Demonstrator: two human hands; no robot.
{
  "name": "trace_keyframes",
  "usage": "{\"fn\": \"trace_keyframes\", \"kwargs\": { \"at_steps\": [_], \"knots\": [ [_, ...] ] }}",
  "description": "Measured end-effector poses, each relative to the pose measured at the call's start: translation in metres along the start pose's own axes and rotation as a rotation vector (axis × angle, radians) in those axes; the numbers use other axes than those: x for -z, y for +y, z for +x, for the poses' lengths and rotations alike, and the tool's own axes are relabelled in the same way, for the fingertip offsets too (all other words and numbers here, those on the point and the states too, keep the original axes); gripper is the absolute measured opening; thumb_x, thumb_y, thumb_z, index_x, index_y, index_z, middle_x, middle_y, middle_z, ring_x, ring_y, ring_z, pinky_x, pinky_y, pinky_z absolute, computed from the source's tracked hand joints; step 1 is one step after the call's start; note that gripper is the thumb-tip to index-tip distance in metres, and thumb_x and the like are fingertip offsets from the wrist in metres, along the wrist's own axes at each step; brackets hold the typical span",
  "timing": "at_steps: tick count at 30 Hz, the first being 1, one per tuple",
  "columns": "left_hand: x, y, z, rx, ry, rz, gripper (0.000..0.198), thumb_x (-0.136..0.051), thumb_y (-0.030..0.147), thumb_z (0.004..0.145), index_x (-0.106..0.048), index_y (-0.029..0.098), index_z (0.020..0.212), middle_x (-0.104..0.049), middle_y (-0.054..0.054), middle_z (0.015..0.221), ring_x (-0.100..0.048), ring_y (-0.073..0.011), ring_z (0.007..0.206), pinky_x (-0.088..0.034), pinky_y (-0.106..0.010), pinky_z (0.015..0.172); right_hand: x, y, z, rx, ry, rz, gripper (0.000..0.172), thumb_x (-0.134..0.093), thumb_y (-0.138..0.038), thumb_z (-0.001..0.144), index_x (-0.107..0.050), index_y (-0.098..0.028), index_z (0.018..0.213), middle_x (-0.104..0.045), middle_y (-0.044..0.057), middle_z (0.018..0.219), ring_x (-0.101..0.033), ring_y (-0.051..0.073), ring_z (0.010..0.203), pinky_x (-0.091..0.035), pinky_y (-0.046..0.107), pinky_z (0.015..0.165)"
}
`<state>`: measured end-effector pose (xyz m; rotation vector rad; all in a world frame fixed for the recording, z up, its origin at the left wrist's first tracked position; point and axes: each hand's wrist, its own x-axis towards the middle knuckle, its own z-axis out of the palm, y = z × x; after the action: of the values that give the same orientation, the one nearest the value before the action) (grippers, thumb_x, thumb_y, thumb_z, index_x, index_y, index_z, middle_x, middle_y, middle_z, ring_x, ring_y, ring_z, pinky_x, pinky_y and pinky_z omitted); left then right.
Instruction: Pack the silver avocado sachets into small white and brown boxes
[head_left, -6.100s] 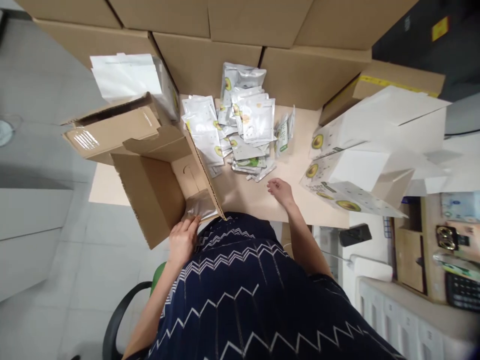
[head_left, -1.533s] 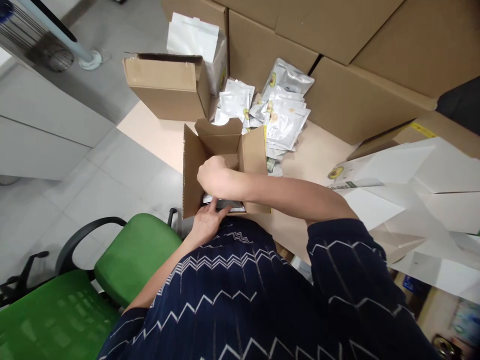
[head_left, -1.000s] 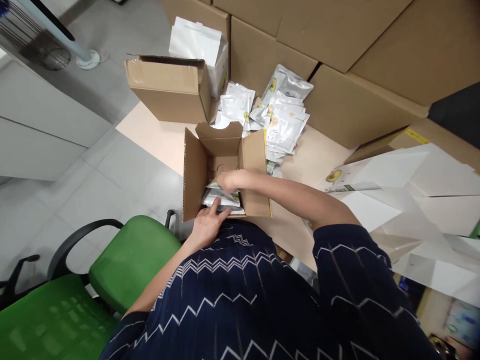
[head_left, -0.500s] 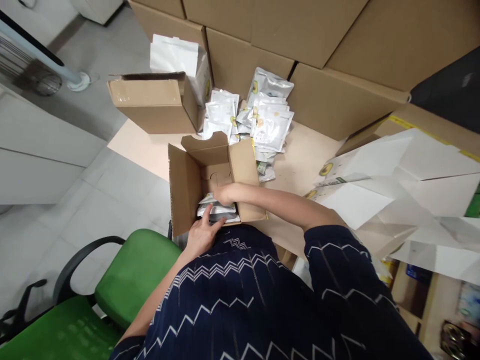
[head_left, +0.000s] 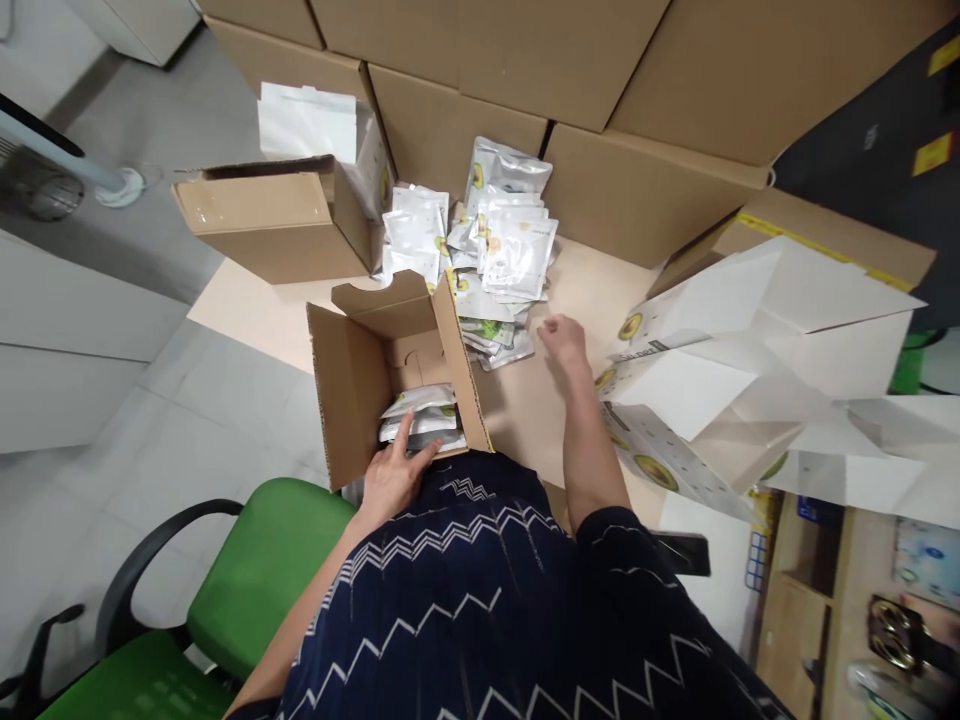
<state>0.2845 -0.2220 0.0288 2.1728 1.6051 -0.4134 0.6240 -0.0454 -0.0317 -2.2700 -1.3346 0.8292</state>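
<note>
In front of me an open cardboard box (head_left: 349,385) holds several flat white pouches (head_left: 420,400) along its near side. My left hand (head_left: 394,478) lies over the near edge with fingers spread, the fingertips resting on the pouches. My right hand (head_left: 562,340) is over the table just right of a pile of silvery-white pouches (head_left: 517,255) with avocado prints; its fingers are curled together and I see nothing in them. Another stack of white pouches (head_left: 416,230) lies left of that pile.
A brown carton (head_left: 262,225) and a white box (head_left: 307,120) stand at back left. Large cartons (head_left: 457,120) line the back of the table (head_left: 517,420). Opened white avocado-print boxes (head_left: 697,390) crowd the right. A green chair (head_left: 262,560) stands at left, a phone (head_left: 682,553) at right.
My right hand has left the inside of the cardboard box and moved right, to beside the pouch pile. My left hand stays at the near edge. The view has shifted slightly.
</note>
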Motion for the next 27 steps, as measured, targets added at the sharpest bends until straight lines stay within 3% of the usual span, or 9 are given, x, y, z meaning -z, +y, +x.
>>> {"fn": "trace_keyframes", "kwargs": {
  "at_steps": [3, 7, 10, 13, 15, 17, 21, 25, 27],
  "knots": [
    [-0.001, -0.001, 0.001, -0.017, 0.003, 0.005, 0.044, -0.048, 0.028, 0.099, -0.058, 0.045, 0.138, -0.027, -0.003, 0.167, -0.065, -0.0235, 0.109, -0.052, -0.041, 0.095, -0.029, 0.03, 0.013, -0.127, -0.15, -0.08, 0.031, -0.064, -0.021, 0.083, -0.069, -0.01, 0.111, -0.072, 0.015, 0.11, -0.065, 0.021, 0.099, -0.046, 0.027, 0.087],
    [-0.001, -0.001, 0.0, -0.04, 0.023, 0.031, 0.045, -0.05, 0.025, 0.098, -0.059, 0.045, 0.137, -0.027, 0.0, 0.167, -0.064, -0.0222, 0.11, -0.052, -0.04, 0.096, -0.057, 0.033, 0.009, -0.231, -0.156, 0.042, 0.036, -0.075, -0.03, 0.077, -0.068, -0.008, 0.105, -0.071, 0.011, 0.094, -0.061, 0.016, 0.078, -0.045, 0.024, 0.07],
    [0.0, -0.002, -0.001, -0.058, 0.006, 0.051, 0.046, -0.048, 0.022, 0.099, -0.059, 0.044, 0.138, -0.025, -0.002, 0.168, -0.064, -0.0219, 0.107, -0.052, -0.04, 0.095, -0.062, 0.035, 0.004, -0.324, -0.181, 0.209, 0.029, -0.077, -0.03, 0.076, -0.067, -0.009, 0.092, -0.063, 0.004, 0.07, -0.055, 0.013, 0.062, -0.043, 0.024, 0.06],
    [0.003, -0.003, -0.002, -0.082, -0.013, 0.065, 0.048, -0.046, 0.021, 0.099, -0.057, 0.042, 0.14, -0.024, -0.004, 0.168, -0.064, -0.022, 0.107, -0.052, -0.04, 0.094, -0.057, 0.045, -0.004, -0.366, -0.183, 0.318, 0.027, -0.068, -0.032, 0.083, -0.065, -0.01, 0.099, -0.061, 0.001, 0.065, -0.052, 0.011, 0.056, -0.043, 0.024, 0.057],
    [0.004, -0.003, -0.001, -0.096, -0.019, 0.082, 0.048, -0.045, 0.021, 0.099, -0.056, 0.042, 0.141, -0.024, -0.004, 0.168, -0.064, -0.0221, 0.106, -0.053, -0.04, 0.093, -0.048, 0.052, -0.011, -0.341, -0.138, 0.277, 0.029, -0.064, -0.029, 0.086, -0.064, -0.011, 0.108, -0.067, 0.005, 0.079, -0.058, 0.013, 0.064, -0.047, 0.024, 0.063],
    [0.004, -0.003, 0.0, -0.096, -0.028, 0.103, 0.047, -0.044, 0.022, 0.1, -0.056, 0.042, 0.141, -0.025, -0.003, 0.168, -0.065, -0.0222, 0.105, -0.053, -0.04, 0.091, -0.039, 0.056, -0.021, -0.302, -0.084, 0.104, 0.034, -0.062, -0.029, 0.088, -0.064, -0.012, 0.117, -0.07, 0.013, 0.101, -0.064, 0.019, 0.086, -0.05, 0.029, 0.077],
    [0.003, -0.002, 0.001, -0.09, -0.024, 0.108, 0.047, -0.044, 0.023, 0.1, -0.056, 0.042, 0.141, -0.027, -0.003, 0.167, -0.065, -0.0214, 0.106, -0.052, -0.039, 0.092, -0.032, 0.044, -0.046, -0.163, -0.015, -0.32, 0.046, -0.056, -0.043, 0.094, -0.063, -0.012, 0.126, -0.056, 0.023, 0.134, -0.052, 0.034, 0.122, -0.044, 0.041, 0.097],
    [0.001, -0.003, 0.001, -0.077, -0.015, 0.059, 0.045, -0.045, 0.025, 0.1, -0.057, 0.042, 0.14, -0.026, -0.003, 0.168, -0.064, -0.022, 0.108, -0.052, -0.04, 0.093, -0.052, 0.023, -0.058, 0.121, -0.137, -0.309, 0.039, -0.055, -0.038, 0.094, -0.064, -0.014, 0.124, -0.057, 0.019, 0.134, -0.051, 0.03, 0.122, -0.041, 0.037, 0.102],
    [0.0, -0.003, 0.0, -0.071, -0.017, 0.031, 0.044, -0.046, 0.026, 0.1, -0.058, 0.042, 0.139, -0.023, -0.003, 0.169, -0.064, -0.0221, 0.108, -0.052, -0.041, 0.094, -0.067, 0.016, -0.049, 0.113, -0.134, -0.192, 0.04, -0.053, -0.037, 0.095, -0.061, -0.012, 0.126, -0.063, 0.019, 0.126, -0.057, 0.027, 0.116, -0.043, 0.034, 0.1]
  ]
}}
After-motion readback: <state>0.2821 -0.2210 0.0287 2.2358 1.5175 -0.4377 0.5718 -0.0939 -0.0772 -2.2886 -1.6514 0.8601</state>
